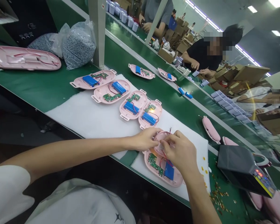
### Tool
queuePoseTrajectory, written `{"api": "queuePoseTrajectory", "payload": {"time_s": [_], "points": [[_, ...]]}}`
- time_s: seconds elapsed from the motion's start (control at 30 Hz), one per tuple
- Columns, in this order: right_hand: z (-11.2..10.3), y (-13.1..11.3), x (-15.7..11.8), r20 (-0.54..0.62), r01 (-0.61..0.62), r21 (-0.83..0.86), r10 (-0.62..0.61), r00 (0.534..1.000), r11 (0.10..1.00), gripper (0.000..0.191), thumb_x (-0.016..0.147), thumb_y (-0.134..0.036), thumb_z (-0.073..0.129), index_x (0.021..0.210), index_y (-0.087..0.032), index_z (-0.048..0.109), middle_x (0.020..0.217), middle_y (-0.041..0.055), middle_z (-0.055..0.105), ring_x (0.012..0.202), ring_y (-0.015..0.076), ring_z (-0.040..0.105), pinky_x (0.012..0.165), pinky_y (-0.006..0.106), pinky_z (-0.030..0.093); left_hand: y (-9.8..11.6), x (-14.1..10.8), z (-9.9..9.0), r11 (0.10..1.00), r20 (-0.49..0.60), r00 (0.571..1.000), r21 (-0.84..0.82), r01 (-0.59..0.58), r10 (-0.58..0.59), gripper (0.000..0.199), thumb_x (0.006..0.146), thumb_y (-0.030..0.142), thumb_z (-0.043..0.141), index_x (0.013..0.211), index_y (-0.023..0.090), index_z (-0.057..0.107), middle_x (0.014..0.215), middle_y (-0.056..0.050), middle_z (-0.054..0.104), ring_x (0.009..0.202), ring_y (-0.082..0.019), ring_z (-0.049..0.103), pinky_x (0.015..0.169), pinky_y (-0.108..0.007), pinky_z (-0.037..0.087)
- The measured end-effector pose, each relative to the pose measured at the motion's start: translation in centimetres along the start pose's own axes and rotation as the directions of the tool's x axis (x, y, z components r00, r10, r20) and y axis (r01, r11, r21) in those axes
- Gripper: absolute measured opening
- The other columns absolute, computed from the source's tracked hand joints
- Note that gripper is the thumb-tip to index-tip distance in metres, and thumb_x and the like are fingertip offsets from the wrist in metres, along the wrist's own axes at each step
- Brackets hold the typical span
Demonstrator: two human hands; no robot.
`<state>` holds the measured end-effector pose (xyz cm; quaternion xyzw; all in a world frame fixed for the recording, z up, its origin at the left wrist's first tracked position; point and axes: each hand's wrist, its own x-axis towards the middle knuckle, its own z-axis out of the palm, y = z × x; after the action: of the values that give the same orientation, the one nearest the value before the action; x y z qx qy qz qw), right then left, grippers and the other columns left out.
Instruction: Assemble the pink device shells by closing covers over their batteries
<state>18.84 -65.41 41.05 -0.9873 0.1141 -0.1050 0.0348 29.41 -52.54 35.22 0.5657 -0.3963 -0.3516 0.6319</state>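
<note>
a white short sleeve [9,189] and pale garment [84,202] with dark star-like mark [118,217].

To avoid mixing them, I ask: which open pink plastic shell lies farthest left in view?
The shell beside the clear plastic bag; the next shell holds a blue battery, this one shows none.

Green benches [121,43], cardboard boxes [245,74], lit ceiling tubes [200,12].
</note>
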Motion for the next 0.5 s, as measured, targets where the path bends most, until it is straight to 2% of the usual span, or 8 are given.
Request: {"api": "queuePoseTrajectory", "payload": {"time_s": [0.07, 0.17, 0.23, 0.33, 0.43, 0.5], "points": [[-0.5, 0.2, 0.6, 0.024, -0.093, -0.040, 0.094, 0.995, 0.995, 0.031, 0.077, -0.046, 0.064, 0.062, -0.020, 0.061, 0.070, 0.0011, 0.053, 0.057, 0.0128, 0.045, 0.051, 0.026, 0.024, 0.0, -0.2, 0.0, 0.999, -0.022, 1.000, 0.036, 0.006, -0.006, 0.038, 0.073, 0.006, 0.050, 0.108, 0.013, 0.063, 0.100, -0.006, 0.065, 0.090, -0.020, 0.062, 0.076, -0.029, 0.052], [-1.4, 1.6, 1.4, 0.013, -0.209, -0.025, 0.210, 0.978, 0.978, 0.037, 0.068, -0.056, 0.070, 0.072, -0.020, 0.060, 0.077, 0.0021, 0.060, 0.060, 0.0149, 0.048, 0.053, 0.026, 0.027, 0.0, -0.4, 0.1, 0.999, -0.064, 0.998, 0.053, 0.006, -0.002, 0.038, 0.075, 0.006, 0.049, 0.109, 0.014, 0.062, 0.103, -0.006, 0.065, 0.093, -0.020, 0.061, 0.079, -0.029, 0.051], [-1.7, 2.9, 1.7, 0.060, -0.214, 0.065, 0.210, 0.976, 0.975, 0.034, 0.072, -0.054, 0.065, 0.081, -0.021, 0.063, 0.082, 0.0029, 0.064, 0.066, 0.0179, 0.053, 0.057, 0.028, 0.032, 0.0, -0.5, 0.1, 0.998, -0.088, 0.996, 0.062, 0.010, -0.004, 0.037, 0.076, 0.007, 0.049, 0.111, 0.014, 0.060, 0.103, -0.006, 0.065, 0.095, -0.020, 0.061, 0.082, -0.030, 0.050], [-1.7, 4.4, 1.7, 0.143, -0.195, 0.195, 0.169, 0.975, 0.961, 0.027, 0.078, -0.048, 0.058, 0.081, -0.023, 0.068, 0.081, 0.0026, 0.068, 0.074, 0.0206, 0.059, 0.066, 0.031, 0.038, 0.3, -0.5, 0.0, 0.996, -0.103, 0.994, 0.083, 0.034, -0.025, 0.033, 0.079, 0.011, 0.052, 0.111, 0.015, 0.058, 0.103, -0.006, 0.064, 0.096, -0.021, 0.060, 0.083, -0.031, 0.049], [-1.3, 4.9, 1.5, 0.096, -0.169, 0.261, 0.148, 0.984, 0.950, 0.028, 0.078, -0.049, 0.060, 0.082, -0.023, 0.071, 0.085, 0.0025, 0.070, 0.080, 0.0213, 0.061, 0.071, 0.033, 0.041, 0.7, -0.3, -0.2, 0.993, -0.085, 0.996, 0.115, 0.013, -0.004, 0.021, 0.085, 0.025, 0.058, 0.103, 0.015, 0.062, 0.100, -0.006, 0.065, 0.096, -0.022, 0.060, 0.085, -0.032, 0.047], [-1.4, 4.8, 1.5, 0.065, -0.155, 0.265, 0.143, 0.988, 0.952, 0.028, 0.078, -0.050, 0.062, 0.082, -0.024, 0.071, 0.085, 0.0025, 0.070, 0.079, 0.0211, 0.060, 0.069, 0.032, 0.041, 0.8, -0.1, -0.3, 0.990, -0.045, 0.999, 0.139, -0.021, 0.028, 0.022, 0.088, 0.030, 0.058, 0.103, 0.015, 0.062, 0.099, -0.006, 0.065, 0.094, -0.022, 0.061, 0.084, -0.030, 0.046]]}}
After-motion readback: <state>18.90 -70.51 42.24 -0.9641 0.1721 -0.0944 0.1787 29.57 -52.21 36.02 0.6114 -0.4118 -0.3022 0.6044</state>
